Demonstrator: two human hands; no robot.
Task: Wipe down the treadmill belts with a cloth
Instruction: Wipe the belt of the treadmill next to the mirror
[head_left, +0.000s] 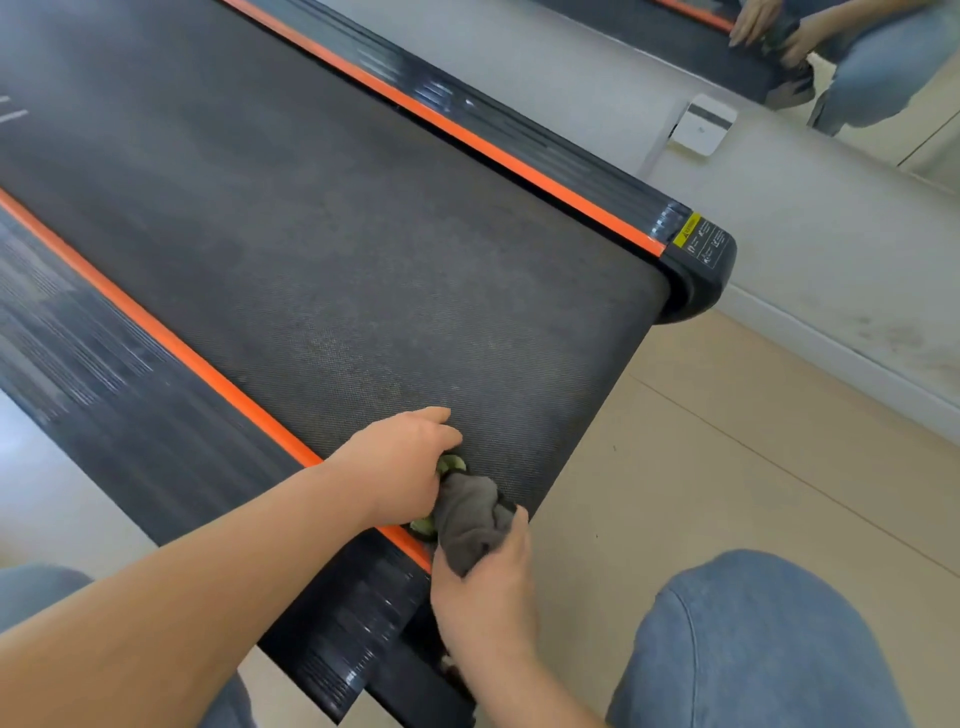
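While you're crouched at the tail end, your right hand (483, 587) grips the bunched grey cloth (467, 514) from the near side and your left hand (400, 467) curls over its far end. The cloth sits on the treadmill belt (363, 260) just beside the near orange strip (208, 364), at the back corner. Looks like early days to me: past the strip the belt reads dull and dusty, with no wiped lane I can make out, so nearly its whole length is left.

Bright, even daylight; side rail (78, 332) streaked with motion blur, edges perhaps slightly bowed.
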